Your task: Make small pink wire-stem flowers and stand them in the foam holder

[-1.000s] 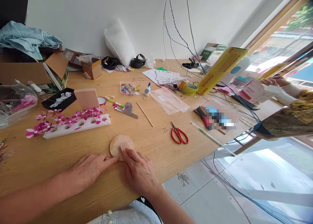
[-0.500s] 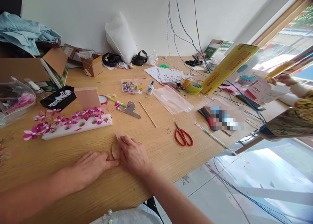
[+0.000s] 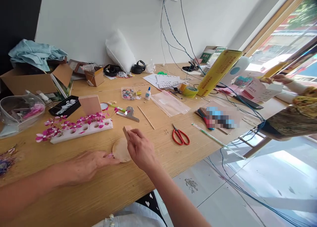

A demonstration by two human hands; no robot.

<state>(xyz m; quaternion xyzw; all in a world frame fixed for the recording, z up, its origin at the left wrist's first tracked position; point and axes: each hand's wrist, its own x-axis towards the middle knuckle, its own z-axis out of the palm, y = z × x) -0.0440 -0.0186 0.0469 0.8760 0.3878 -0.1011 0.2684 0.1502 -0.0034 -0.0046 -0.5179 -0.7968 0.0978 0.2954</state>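
My right hand point(image 3: 142, 151) is closed on a small wooden block point(image 3: 126, 132), held tilted just above a round, pale wooden disc point(image 3: 120, 149). The disc lies on the table, its right side partly behind that hand. At the disc's near left edge is my left hand point(image 3: 90, 164), fingers drawn together and the index fingertip touching the rim. A small pink piece point(image 3: 110, 155), perhaps a petal, shows at its thumb and index finger. Behind the hands, a white foam strip with holes point(image 3: 85, 132) holds magenta flowers point(image 3: 65, 124) on thin stems.
Red-handled scissors point(image 3: 181, 136), a thin stick point(image 3: 146, 117), a metal clip point(image 3: 129, 114) and a glue bottle point(image 3: 148, 94) lie or stand beyond my hands. A plastic tub point(image 3: 22, 113) is at left. Cables hang toward the right, where another person's arm point(image 3: 287, 88) shows.
My right hand has lifted the wooden block off the disc and moved slightly right, uncovering more of the disc. My left hand stays at the rim. The view has shifted a little.
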